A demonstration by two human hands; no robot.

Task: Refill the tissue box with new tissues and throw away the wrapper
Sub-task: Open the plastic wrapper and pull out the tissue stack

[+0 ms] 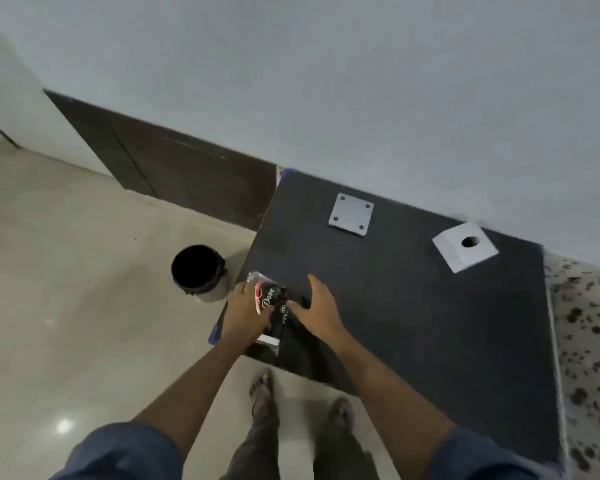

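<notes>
A dark plastic wrapper (272,299) printed "Dove" with a white end lies at the near left corner of the black table (413,323). My left hand (246,306) grips its left side. My right hand (317,306) pinches its right edge with the fingertips, the other fingers spread. A white tissue box (465,251) with a round hole on top stands at the table's far right. A flat white square panel (351,215) with four corner holes lies at the table's far middle. A black-lined bin (200,271) stands on the floor just left of the table.
Pale tiled floor (84,306) spreads to the left. A dark wooden panel (187,168) runs along the wall behind. A spotted fabric (589,341) lies right of the table. My legs and sandalled feet (298,403) stand at the table's near edge.
</notes>
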